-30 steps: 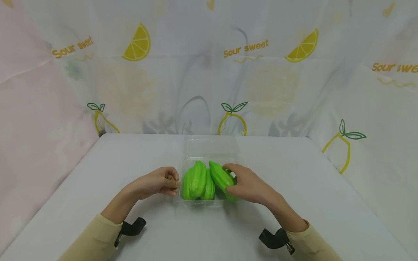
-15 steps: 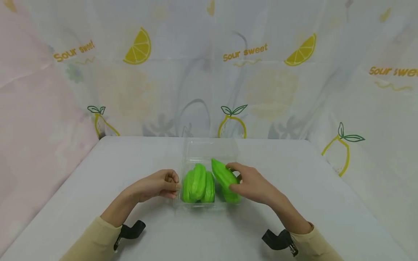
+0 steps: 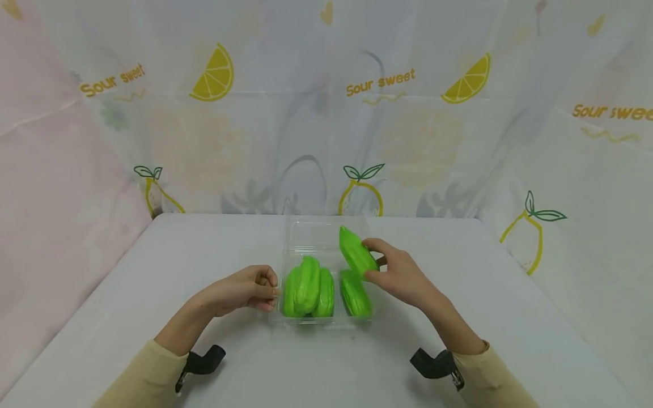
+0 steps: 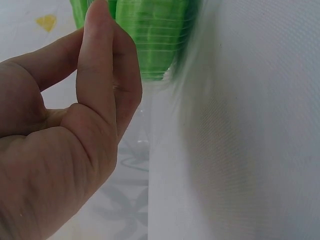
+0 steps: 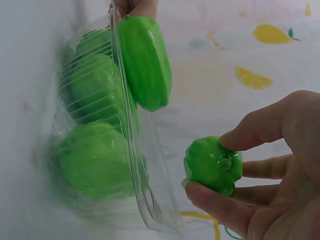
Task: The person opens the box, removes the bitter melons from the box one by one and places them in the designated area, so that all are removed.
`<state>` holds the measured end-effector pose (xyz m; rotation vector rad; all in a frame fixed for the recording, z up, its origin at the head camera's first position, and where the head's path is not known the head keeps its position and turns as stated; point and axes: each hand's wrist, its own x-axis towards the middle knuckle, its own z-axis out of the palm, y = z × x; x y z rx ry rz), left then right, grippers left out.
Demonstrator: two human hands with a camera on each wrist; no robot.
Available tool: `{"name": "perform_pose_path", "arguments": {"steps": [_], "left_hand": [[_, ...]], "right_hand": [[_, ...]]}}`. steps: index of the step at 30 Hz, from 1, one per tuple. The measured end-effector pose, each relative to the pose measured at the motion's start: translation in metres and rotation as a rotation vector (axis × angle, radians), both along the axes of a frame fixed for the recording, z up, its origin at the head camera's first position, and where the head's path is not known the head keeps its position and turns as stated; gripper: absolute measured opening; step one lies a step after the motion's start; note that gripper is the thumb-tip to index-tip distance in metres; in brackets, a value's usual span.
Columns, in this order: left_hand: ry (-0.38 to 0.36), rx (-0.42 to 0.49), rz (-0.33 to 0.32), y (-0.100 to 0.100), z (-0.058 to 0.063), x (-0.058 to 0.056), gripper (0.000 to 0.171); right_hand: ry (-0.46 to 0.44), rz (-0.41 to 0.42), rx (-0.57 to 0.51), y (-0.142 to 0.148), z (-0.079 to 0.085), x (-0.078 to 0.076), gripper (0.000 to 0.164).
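Observation:
A clear plastic box [image 3: 311,321] stands on the white table with its lid [image 3: 316,233] folded back. My left hand [image 3: 251,290] pinches the box's left rim between thumb and curled fingers. Between the thumb and fingertips of my right hand [image 3: 403,275] is a ribbed green star fruit [image 3: 354,249], raised over the right part of the box. Its stem end faces the right wrist camera, apart from the box wall. Below it a single star fruit [image 3: 357,297] lies in the box. On the left side several more are bunched, one star fruit [image 5: 145,62] lying on top, above the rim.
The white table [image 3: 204,243] reaches back to a hanging cloth [image 3: 255,141] printed with lemons and lettering. More cloth closes off the left and right sides. Black wrist mounts [image 3: 433,364] stick out inward from both sleeves.
The right hand has lifted its star fruit up and back, off the one lying in the right part of the box. The left hand has stayed at the rim.

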<state>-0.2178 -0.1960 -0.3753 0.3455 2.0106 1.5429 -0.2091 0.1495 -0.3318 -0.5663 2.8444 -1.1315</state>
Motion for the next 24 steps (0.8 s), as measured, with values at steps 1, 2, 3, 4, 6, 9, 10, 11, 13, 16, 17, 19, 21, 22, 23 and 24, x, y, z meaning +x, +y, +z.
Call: {"name": "perform_pose_path", "arguments": {"steps": [1, 2, 3, 4, 6, 9, 10, 11, 13, 16, 17, 19, 21, 22, 23, 24], "left_hand": [[0.001, 0.0, -0.001, 0.0, 0.0, 0.0, 0.023], [0.001, 0.001, -0.001, 0.0, 0.0, 0.0, 0.023], [0.001, 0.001, -0.001, 0.0, 0.0, 0.0, 0.023], [0.0, 0.001, -0.001, 0.0, 0.0, 0.0, 0.023], [-0.001, 0.001, 0.0, 0.0, 0.0, 0.0, 0.023], [-0.004, 0.0, 0.001, 0.0, 0.0, 0.0, 0.023], [-0.005, 0.001, 0.002, 0.0, 0.0, 0.001, 0.023], [-0.006, 0.001, 0.002, 0.0, 0.0, 0.001, 0.023], [-0.006, 0.002, 0.001, 0.0, 0.0, 0.001, 0.022], [-0.009, 0.005, 0.0, 0.001, 0.0, 0.001, 0.022], [-0.009, 0.004, -0.001, 0.001, 0.0, 0.001, 0.023], [-0.01, 0.006, -0.002, 0.001, 0.001, 0.001, 0.023], [-0.009, 0.006, -0.003, 0.0, 0.001, 0.001, 0.023], [-0.008, 0.006, -0.003, 0.0, 0.001, 0.001, 0.023], [-0.007, 0.007, -0.003, 0.0, 0.002, 0.001, 0.024], [-0.007, 0.008, -0.004, 0.0, 0.002, 0.001, 0.024]], "right_hand": [[0.007, -0.007, -0.005, 0.002, 0.0, -0.001, 0.059], [0.013, -0.013, -0.011, 0.003, -0.001, -0.003, 0.059], [0.019, -0.02, -0.016, 0.005, -0.001, -0.004, 0.059], [0.025, -0.029, -0.022, 0.007, -0.001, -0.005, 0.058], [0.035, -0.046, -0.031, 0.01, -0.003, -0.008, 0.058], [0.046, -0.076, -0.041, 0.015, -0.005, -0.014, 0.059], [0.047, -0.086, -0.045, 0.017, -0.006, -0.016, 0.059], [0.047, -0.096, -0.047, 0.018, -0.008, -0.017, 0.059], [0.043, -0.115, -0.056, 0.022, -0.01, -0.021, 0.06], [0.035, -0.137, -0.075, 0.026, -0.014, -0.025, 0.061], [0.034, -0.142, -0.081, 0.027, -0.015, -0.026, 0.062], [0.037, -0.147, -0.098, 0.029, -0.016, -0.027, 0.062], [0.044, -0.153, -0.114, 0.03, -0.016, -0.029, 0.061], [0.049, -0.156, -0.124, 0.03, -0.016, -0.03, 0.061], [0.053, -0.16, -0.133, 0.031, -0.017, -0.031, 0.061], [0.056, -0.164, -0.141, 0.031, -0.017, -0.032, 0.061]]}}
